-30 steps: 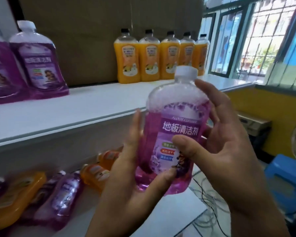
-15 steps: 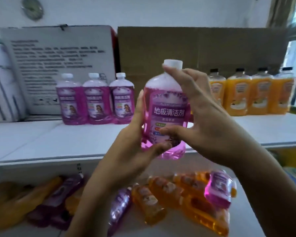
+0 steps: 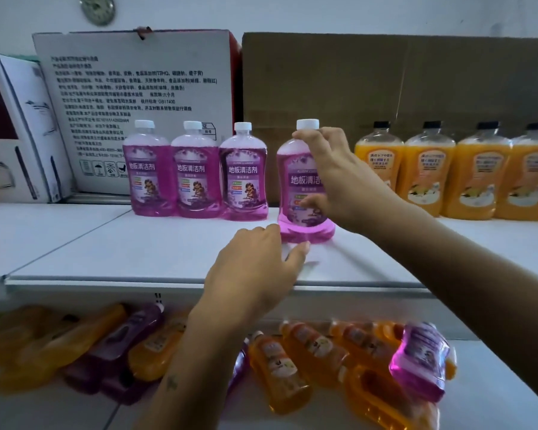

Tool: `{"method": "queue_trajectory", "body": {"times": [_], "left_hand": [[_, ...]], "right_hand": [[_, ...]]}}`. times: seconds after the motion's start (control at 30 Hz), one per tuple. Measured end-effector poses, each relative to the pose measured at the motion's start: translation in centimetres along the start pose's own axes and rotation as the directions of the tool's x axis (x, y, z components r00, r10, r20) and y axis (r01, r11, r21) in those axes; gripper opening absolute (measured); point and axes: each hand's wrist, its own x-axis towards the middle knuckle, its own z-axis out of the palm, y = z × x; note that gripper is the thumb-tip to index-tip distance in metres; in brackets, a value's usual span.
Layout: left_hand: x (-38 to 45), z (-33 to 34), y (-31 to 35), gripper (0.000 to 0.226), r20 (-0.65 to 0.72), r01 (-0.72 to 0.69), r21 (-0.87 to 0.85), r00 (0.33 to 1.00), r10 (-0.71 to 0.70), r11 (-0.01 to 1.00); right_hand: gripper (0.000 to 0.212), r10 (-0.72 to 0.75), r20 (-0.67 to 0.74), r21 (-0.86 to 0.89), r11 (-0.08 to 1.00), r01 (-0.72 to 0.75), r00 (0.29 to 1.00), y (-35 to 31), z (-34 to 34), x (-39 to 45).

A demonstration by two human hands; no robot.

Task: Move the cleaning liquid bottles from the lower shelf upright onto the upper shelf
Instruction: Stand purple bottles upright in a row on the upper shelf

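A purple bottle (image 3: 295, 193) with a white cap stands upright on the white upper shelf (image 3: 137, 249), right of three upright purple bottles (image 3: 196, 175). My right hand (image 3: 339, 178) grips it, fingers round its neck and thumb on the label. My left hand (image 3: 258, 268) hovers just in front of its base, fingers relaxed, holding nothing. Several orange bottles (image 3: 454, 172) stand upright at the right. On the lower shelf (image 3: 494, 383) lie several orange bottles (image 3: 292, 358) and purple bottles (image 3: 420, 364) on their sides.
A white printed carton (image 3: 137, 82) and a brown cardboard box (image 3: 385, 85) stand behind the bottles on the upper shelf. Another white box (image 3: 16, 131) is at far left. A gap lies between the held bottle and the orange row.
The purple bottle went from mid-air in both hands down onto the upper shelf beside the purple row. My left hand let go and pulled back toward me.
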Motion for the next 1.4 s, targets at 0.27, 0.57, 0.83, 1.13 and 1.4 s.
{"method": "queue_trajectory", "body": {"times": [0.27,0.57,0.83,1.13,1.4], "left_hand": [[-0.2,-0.2,-0.1,0.059,-0.002,0.012,-0.050,1.000,-0.012,0.999],[0.6,-0.4,0.0,0.053,0.009,0.001,-0.053,1.000,0.000,0.999],[-3.7,-0.3,0.9,0.040,-0.390,-0.221,-0.177,0.910,0.138,0.959],[-13.3,9.1,3.1,0.035,-0.512,-0.317,-0.671,0.852,-0.109,0.670],[-13.3,15.9,5.9,0.036,-0.013,-0.005,-0.809,1.000,-0.008,0.588]], "right_hand": [[0.093,0.099,0.009,-0.037,0.994,-0.099,0.995,2.1,4.4,5.5],[0.101,0.101,0.028,0.071,0.992,-0.103,0.994,3.2,5.3,6.4],[0.093,0.174,0.119,0.292,0.935,-0.202,0.978,2.8,1.7,-0.5],[0.032,0.385,-0.137,0.919,0.392,-0.028,0.913,1.9,-3.3,-22.2],[0.027,0.698,0.054,0.854,0.338,-0.396,0.714,3.6,3.1,-29.9]]}}
